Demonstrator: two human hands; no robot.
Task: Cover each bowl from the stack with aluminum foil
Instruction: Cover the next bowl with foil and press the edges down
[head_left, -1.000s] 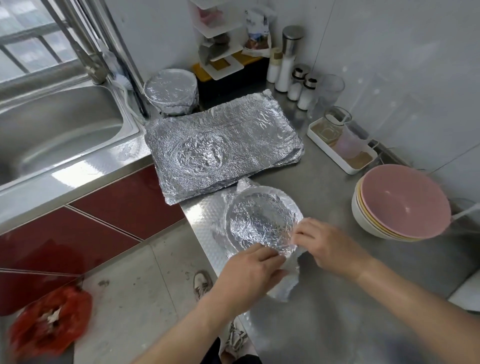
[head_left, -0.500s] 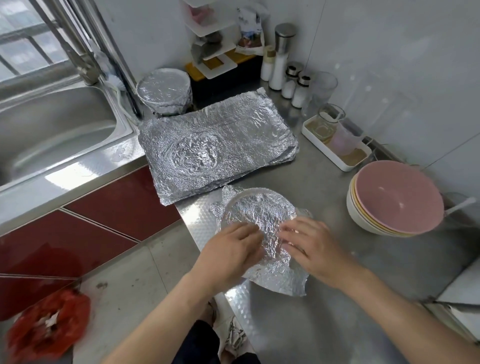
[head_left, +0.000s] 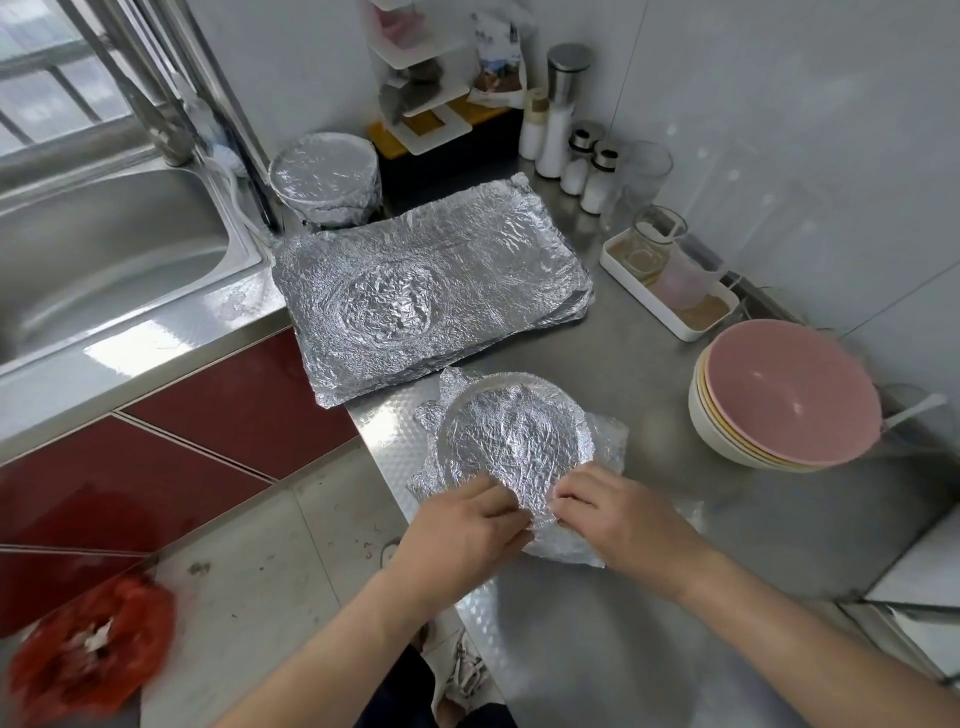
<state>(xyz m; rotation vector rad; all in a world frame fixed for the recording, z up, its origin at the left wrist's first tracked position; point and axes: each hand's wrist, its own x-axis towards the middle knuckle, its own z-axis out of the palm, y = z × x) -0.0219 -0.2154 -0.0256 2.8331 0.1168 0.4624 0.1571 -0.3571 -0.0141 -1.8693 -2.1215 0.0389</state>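
Note:
A bowl draped in crinkled aluminum foil (head_left: 511, 434) sits on the steel counter near its front corner. My left hand (head_left: 462, 530) and my right hand (head_left: 613, 514) both pinch the foil at the bowl's near rim, fingertips almost touching. A pile of flat foil sheets (head_left: 431, 291) lies behind it, with a round dent in the top sheet. The stack of bowls (head_left: 779, 395), pink one on top, stands at the right. A foil-covered bowl (head_left: 324, 176) rests at the back beside the sink.
The steel sink (head_left: 104, 260) and tap are at the left. A white tray with jars (head_left: 670, 280), spice shakers (head_left: 587, 166) and a white rack (head_left: 421, 78) line the back wall. A red bag (head_left: 88, 649) lies on the floor.
My hands have moved along the near rim and come together, pressing the foil down. The loose flap at the front is now tucked closer to the bowl.

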